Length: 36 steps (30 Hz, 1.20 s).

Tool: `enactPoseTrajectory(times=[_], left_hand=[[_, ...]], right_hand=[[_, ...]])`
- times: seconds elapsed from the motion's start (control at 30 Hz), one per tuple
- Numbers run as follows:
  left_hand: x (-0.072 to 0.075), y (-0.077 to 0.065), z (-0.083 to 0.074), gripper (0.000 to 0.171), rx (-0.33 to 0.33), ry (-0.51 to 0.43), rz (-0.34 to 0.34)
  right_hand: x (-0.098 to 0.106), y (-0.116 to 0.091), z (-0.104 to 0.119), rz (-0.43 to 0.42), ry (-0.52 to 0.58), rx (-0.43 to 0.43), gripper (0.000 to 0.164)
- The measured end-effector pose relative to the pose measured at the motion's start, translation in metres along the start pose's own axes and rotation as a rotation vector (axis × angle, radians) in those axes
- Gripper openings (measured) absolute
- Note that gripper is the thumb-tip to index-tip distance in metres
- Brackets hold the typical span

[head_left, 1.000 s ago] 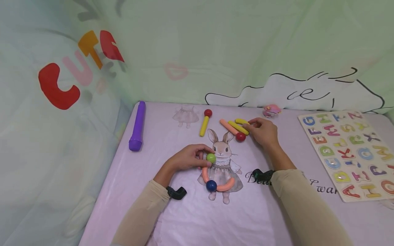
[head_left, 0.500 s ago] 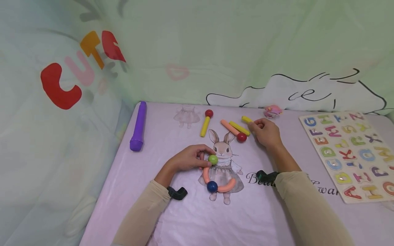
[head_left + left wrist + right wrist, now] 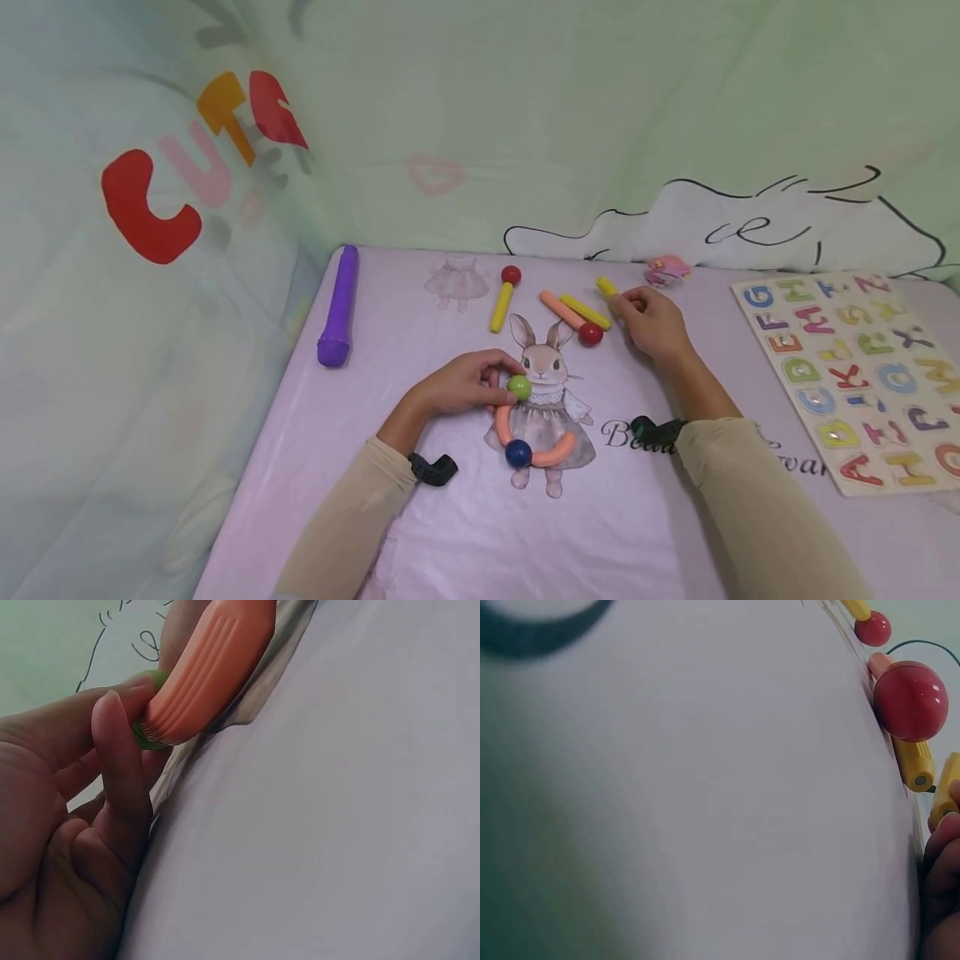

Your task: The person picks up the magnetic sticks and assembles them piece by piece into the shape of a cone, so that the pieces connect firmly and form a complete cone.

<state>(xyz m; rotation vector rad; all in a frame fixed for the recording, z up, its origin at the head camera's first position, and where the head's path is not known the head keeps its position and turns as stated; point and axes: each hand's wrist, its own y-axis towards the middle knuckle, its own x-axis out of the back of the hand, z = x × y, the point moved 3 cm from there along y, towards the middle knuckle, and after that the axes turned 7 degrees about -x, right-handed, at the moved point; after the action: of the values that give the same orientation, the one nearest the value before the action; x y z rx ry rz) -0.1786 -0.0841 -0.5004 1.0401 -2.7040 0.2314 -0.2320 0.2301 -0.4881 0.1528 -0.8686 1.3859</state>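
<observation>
My left hand (image 3: 461,383) pinches a green ball (image 3: 519,387) between thumb and fingers. A curved orange rod (image 3: 214,671) runs from that ball to a blue ball (image 3: 517,453), and a second curved orange rod (image 3: 557,451) extends right from the blue one, forming an open arc over the printed rabbit. Farther back, my right hand (image 3: 654,323) pinches one end of a yellow rod (image 3: 606,287), its other end pointing away. Just left of it lie another yellow rod (image 3: 585,312), an orange rod (image 3: 558,308) and a red ball (image 3: 911,701). A small round disc shows in the lying yellow rod's end.
A yellow rod with a red ball (image 3: 511,275) lies toward the back. The purple toy microphone (image 3: 339,308) is at the left edge, a pink toy (image 3: 667,270) by the back edge. On the right sits a wooden alphabet board (image 3: 832,417). Fabric walls (image 3: 465,125) rise behind and left.
My right hand has drawn the yellow rod slightly right, away from the other rods, and turned it to point more away from me. The left hand keeps its hold on the green ball.
</observation>
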Motion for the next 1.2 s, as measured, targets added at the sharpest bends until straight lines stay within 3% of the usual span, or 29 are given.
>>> enactPoseTrajectory(times=[0.4, 0.57, 0.97, 1.2], left_hand=[[0.001, 0.0, 0.0, 0.04, -0.003, -0.043, -0.012], [0.001, 0.0, 0.002, 0.044, -0.012, -0.035, -0.022], [0.0, 0.002, 0.0, 0.042, -0.003, -0.042, -0.02], [0.0, 0.002, 0.002, 0.038, 0.014, -0.048, -0.017]], right_hand=[[0.0, -0.003, -0.003, -0.001, 0.057, 0.022, 0.059], [0.0, -0.01, -0.005, 0.042, 0.092, 0.049, 0.054], [0.009, -0.042, -0.001, 0.177, 0.224, 0.031, 0.058], [0.0, -0.063, 0.01, 0.22, 0.252, 0.076, 0.046]])
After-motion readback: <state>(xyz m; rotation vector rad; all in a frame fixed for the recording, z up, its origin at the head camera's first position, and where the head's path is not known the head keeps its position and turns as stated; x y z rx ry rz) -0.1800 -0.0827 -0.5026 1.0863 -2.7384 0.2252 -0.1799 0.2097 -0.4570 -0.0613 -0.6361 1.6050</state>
